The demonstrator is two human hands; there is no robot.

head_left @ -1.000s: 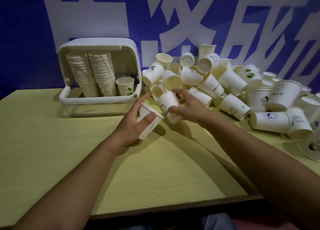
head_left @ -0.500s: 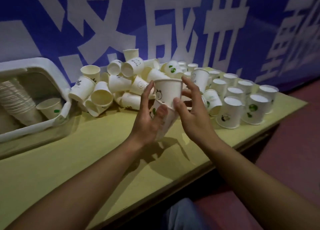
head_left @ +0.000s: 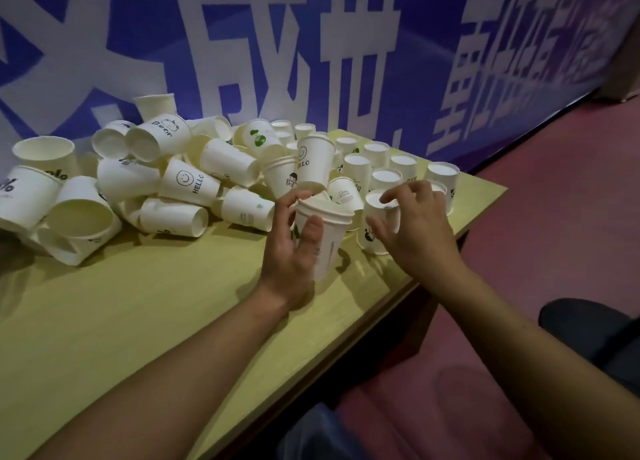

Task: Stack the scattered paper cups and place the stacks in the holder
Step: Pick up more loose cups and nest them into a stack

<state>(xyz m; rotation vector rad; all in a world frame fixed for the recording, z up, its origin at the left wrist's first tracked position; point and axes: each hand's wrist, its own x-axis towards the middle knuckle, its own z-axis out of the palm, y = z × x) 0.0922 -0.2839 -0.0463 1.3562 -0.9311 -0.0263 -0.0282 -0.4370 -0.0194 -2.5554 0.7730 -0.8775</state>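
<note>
The left hand (head_left: 294,248) is gripping a short nested stack (head_left: 323,236) of cups, thumb and fingers closed around it; the cup the right hand held half a second ago is now seated in it. The right hand (head_left: 412,227) is reaching, fingers spread and empty, onto an upturned cup (head_left: 379,224) just beside the stack. Beyond both hands, the scattered pile (head_left: 180,186) is covering the tabletop (head_left: 138,321); the holder is no longer showing.

You are viewing a dim, bluish scene. Light falls from above, so the hands cast soft shadows on the table (head_left: 145,321). Wide-angle distortion bends the table edge and the banner (head_left: 346,44) lettering. The right banner corner is blurred; no hard glare appears.
</note>
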